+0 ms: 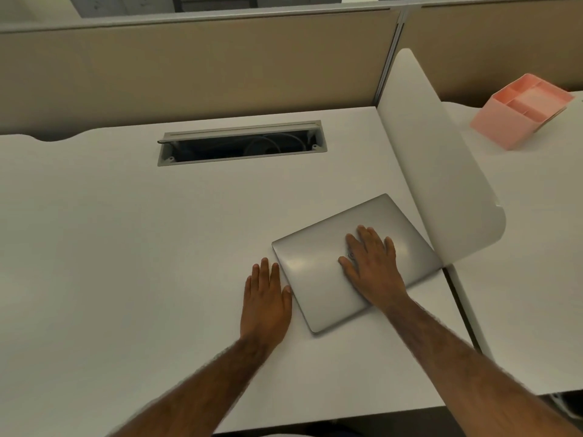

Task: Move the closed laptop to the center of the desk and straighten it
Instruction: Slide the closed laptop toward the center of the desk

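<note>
A closed silver laptop (318, 272) lies on the white desk (126, 231), right of the middle and turned at an angle, its far right corner close to the white side divider. My right hand (372, 266) rests flat on the lid with fingers spread. My left hand (266, 298) lies flat on the desk just left of the laptop, its thumb touching the laptop's left edge.
A curved white divider (435, 159) stands along the desk's right side. A cable slot (243, 143) with its lid open sits at the back centre. A pink organiser box (520, 111) stands on the neighbouring desk. Beige partition panels (189, 67) close off the back.
</note>
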`<state>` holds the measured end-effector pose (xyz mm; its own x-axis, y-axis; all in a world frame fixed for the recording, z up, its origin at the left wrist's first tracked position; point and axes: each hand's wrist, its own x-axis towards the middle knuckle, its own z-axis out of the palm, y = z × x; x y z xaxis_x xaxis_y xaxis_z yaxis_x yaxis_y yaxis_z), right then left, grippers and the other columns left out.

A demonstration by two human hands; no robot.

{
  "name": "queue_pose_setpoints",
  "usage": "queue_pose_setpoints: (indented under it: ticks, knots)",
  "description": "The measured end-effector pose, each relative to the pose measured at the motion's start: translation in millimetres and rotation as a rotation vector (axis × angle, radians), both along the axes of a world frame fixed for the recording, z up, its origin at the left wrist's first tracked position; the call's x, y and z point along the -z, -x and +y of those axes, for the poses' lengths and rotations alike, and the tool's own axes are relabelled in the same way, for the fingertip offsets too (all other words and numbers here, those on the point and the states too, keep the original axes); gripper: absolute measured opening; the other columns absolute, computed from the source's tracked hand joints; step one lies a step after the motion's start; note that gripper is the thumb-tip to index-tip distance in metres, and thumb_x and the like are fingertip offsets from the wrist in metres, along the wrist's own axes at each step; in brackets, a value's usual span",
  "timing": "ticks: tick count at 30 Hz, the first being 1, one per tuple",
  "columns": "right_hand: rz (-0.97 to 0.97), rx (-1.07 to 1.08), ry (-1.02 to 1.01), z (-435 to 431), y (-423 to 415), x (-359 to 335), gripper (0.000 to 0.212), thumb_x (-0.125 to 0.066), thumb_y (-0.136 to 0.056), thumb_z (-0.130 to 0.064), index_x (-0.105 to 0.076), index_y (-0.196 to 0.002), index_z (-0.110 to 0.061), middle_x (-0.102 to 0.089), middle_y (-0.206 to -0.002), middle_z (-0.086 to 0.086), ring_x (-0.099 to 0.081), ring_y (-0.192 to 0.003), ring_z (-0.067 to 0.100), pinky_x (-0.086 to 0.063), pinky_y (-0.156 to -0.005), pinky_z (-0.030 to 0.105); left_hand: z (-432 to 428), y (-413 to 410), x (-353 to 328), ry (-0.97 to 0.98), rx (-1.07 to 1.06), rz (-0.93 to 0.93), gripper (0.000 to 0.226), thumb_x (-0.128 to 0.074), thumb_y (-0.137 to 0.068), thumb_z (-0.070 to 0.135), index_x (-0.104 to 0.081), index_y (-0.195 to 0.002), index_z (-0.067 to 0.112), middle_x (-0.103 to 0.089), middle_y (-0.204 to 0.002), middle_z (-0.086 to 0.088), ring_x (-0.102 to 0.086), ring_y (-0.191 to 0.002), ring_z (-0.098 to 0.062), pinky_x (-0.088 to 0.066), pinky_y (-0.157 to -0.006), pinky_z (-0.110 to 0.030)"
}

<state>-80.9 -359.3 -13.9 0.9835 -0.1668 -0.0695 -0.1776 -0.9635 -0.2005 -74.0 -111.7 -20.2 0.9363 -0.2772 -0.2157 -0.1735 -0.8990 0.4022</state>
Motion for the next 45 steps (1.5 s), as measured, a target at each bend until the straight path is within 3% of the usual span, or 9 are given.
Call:
queue_pose_setpoints:
  ticks: [3,5,9,12,15,22,27,33,45]
  knots:
    - [-0.006,0.066,-0.026,-24.2,-2.9,-2.6,0.059,-0.044,-0.103,-0.047,-0.056,-0.148,-0.012,-0.046,-0.163,0.018,-0.040,-0.154,0.038,-0.026,-0.122,0.064,-19.5,1.4,-16.5,0.081,-0.120,-0.055,0.039,-0.035,-0.101,0.028,-0.053,-0.132,0.013,-0.051,-0.134,-0.006,-0.048,-0.126,-0.031,-0.037,-0.107,-0.038]
    - [-0.008,0.115,-0.029,-40.4,-4.7,-4.0,0.055,-0.054,-0.103,-0.041,-0.055,-0.149,-0.011,-0.045,-0.164,0.018,-0.038,-0.155,0.037,-0.024,-0.123,0.063,-29.1,-0.7,-24.8,0.149,-0.222,-0.010,0.031,-0.039,-0.100,0.032,-0.057,-0.118,0.014,-0.052,-0.115,-0.004,-0.051,-0.109,-0.028,-0.043,-0.095,-0.038]
    - [0.010,0.243,-0.031,-67.9,-9.4,-9.3,0.057,-0.058,-0.101,-0.042,-0.054,-0.147,-0.008,-0.047,-0.159,0.019,-0.041,-0.151,0.036,-0.030,-0.122,0.058,-44.4,-8.6,-30.4,0.261,-0.388,0.186,0.036,-0.046,-0.096,0.035,-0.052,-0.125,0.015,-0.048,-0.118,-0.005,-0.049,-0.117,-0.030,-0.045,-0.092,-0.041]
    - [0.042,0.366,-0.108,-83.4,-13.6,-13.4,0.068,-0.061,-0.096,-0.051,-0.051,-0.144,-0.004,-0.057,-0.143,0.022,-0.053,-0.135,0.042,-0.045,-0.108,0.053,-55.6,-10.7,-29.2,0.339,-0.481,0.271,0.038,-0.049,-0.095,0.032,-0.048,-0.128,0.014,-0.040,-0.116,-0.003,-0.049,-0.120,-0.033,-0.040,-0.088,-0.037]
    - [0.090,0.461,-0.175,-91.1,-18.3,-15.5,0.076,-0.066,-0.089,-0.061,-0.052,-0.137,-0.004,-0.059,-0.134,0.022,-0.054,-0.127,0.044,-0.046,-0.099,0.051,-63.4,-10.8,-27.6,0.392,-0.576,0.317,0.035,-0.050,-0.094,0.026,-0.047,-0.126,0.012,-0.040,-0.126,-0.008,-0.048,-0.122,-0.034,-0.044,-0.096,-0.041]
    - [0.207,0.567,-0.353,-107.7,-38.8,-21.1,0.087,-0.081,-0.072,-0.066,-0.059,-0.131,-0.007,-0.053,-0.136,0.020,-0.049,-0.132,0.042,-0.047,-0.103,0.050,-72.7,-12.2,-30.1,0.510,-0.745,0.322,0.041,-0.057,-0.096,0.027,-0.048,-0.134,0.014,-0.041,-0.134,-0.012,-0.042,-0.131,-0.036,-0.041,-0.103,-0.044]
    - [0.216,0.600,-0.403,-110.0,-46.5,-24.0,0.089,-0.088,-0.066,-0.062,-0.060,-0.131,-0.009,-0.054,-0.136,0.018,-0.052,-0.131,0.040,-0.050,-0.105,0.050,-74.7,-15.0,-30.6,0.543,-0.806,0.327,0.047,-0.060,-0.095,0.022,-0.045,-0.139,0.014,-0.042,-0.134,-0.012,-0.040,-0.132,-0.035,-0.039,-0.097,-0.040]
    - [0.214,0.579,-0.422,-89.6,-53.3,-26.2,0.092,-0.090,-0.062,-0.062,-0.062,-0.131,-0.008,-0.058,-0.136,0.018,-0.057,-0.128,0.040,-0.054,-0.103,0.052,-54.3,-17.8,-30.3,0.553,-0.860,0.307,0.050,-0.060,-0.095,0.019,-0.043,-0.142,0.015,-0.041,-0.136,-0.012,-0.038,-0.134,-0.034,-0.039,-0.104,-0.044]
    - [0.199,0.443,-0.464,39.5,-118.9,-31.0,0.092,-0.088,-0.063,-0.063,-0.059,-0.132,-0.009,-0.056,-0.134,0.015,-0.055,-0.129,0.038,-0.053,-0.102,0.048,72.9,-54.4,-32.1,0.596,-0.952,0.218,0.052,-0.061,-0.093,0.021,-0.044,-0.142,0.015,-0.042,-0.134,-0.012,-0.041,-0.132,-0.036,-0.039,-0.106,-0.045]
